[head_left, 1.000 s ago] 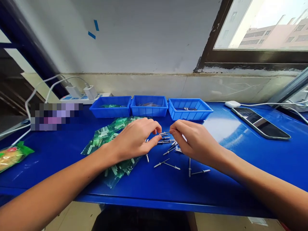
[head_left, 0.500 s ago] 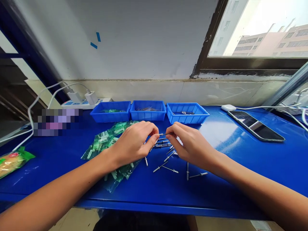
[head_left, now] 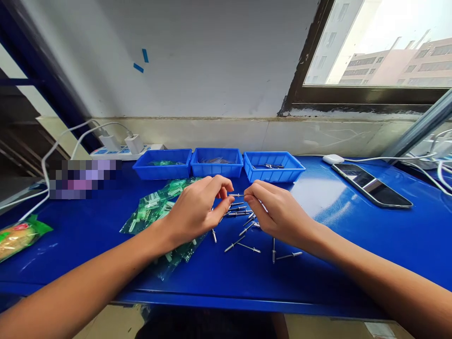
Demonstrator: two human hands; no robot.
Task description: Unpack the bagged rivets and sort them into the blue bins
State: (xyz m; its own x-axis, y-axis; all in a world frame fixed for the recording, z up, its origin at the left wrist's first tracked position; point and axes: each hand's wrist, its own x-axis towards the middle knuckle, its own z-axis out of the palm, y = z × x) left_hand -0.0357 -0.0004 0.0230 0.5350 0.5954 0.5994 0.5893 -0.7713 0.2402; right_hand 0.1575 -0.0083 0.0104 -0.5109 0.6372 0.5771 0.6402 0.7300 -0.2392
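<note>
My right hand [head_left: 273, 205] pinches a silver pop rivet [head_left: 236, 195] by its right end, level above the table. Facing it from the left, my left hand [head_left: 199, 202] has its thumb and index finger parted around the rivet's free end and holds nothing. Below both hands lie several loose pop rivets [head_left: 250, 247], scattered on the blue table [head_left: 226, 278]. Clear green bags [head_left: 150, 205] with small white parts inside are heaped beside and partly under my left hand and forearm.
At the back stand a left blue bin [head_left: 162, 172], a middle blue bin [head_left: 217, 172] and a right blue bin [head_left: 275, 175] with metal pieces. A phone [head_left: 372, 186] and white charger case [head_left: 332, 159] lie right. Left are a power strip [head_left: 153, 147] and wrapped food [head_left: 21, 238].
My left fingers have parted and let go of the rivet's left end. My right hand keeps its pinch on it. The view has shifted slightly.
</note>
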